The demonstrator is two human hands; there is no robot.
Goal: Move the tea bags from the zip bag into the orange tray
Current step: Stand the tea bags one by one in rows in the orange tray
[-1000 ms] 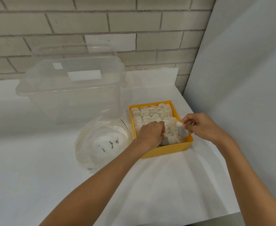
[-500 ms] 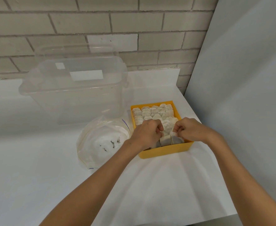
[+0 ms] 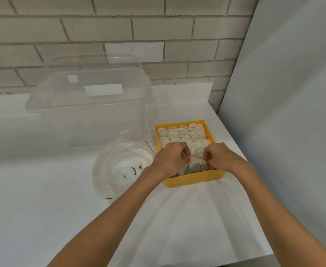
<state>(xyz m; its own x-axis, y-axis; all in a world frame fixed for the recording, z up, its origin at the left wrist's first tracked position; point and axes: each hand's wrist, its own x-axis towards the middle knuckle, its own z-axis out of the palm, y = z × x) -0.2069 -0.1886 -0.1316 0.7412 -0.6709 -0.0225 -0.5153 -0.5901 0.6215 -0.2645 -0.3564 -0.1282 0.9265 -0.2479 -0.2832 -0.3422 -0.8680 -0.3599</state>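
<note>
Step judged: last tea bags (image 3: 183, 134) are tucked into near row of orange tray (image 3: 195, 179). R hand (image 3: 219, 158) curled, bag pinched; L hand (image 3: 171, 158) curled, hold unclear. Zip bag (image 3: 119, 168), left, looks emptied. Next: gentle release needed.

This is looking like a plain workroom rather than a home: a painted brick wall (image 3: 119, 35) is running behind a bare white counter (image 3: 42, 209), a grey panel (image 3: 293, 93) is closing its right edge, and a clear storage bin (image 3: 89, 116) is standing near the back edge.
</note>
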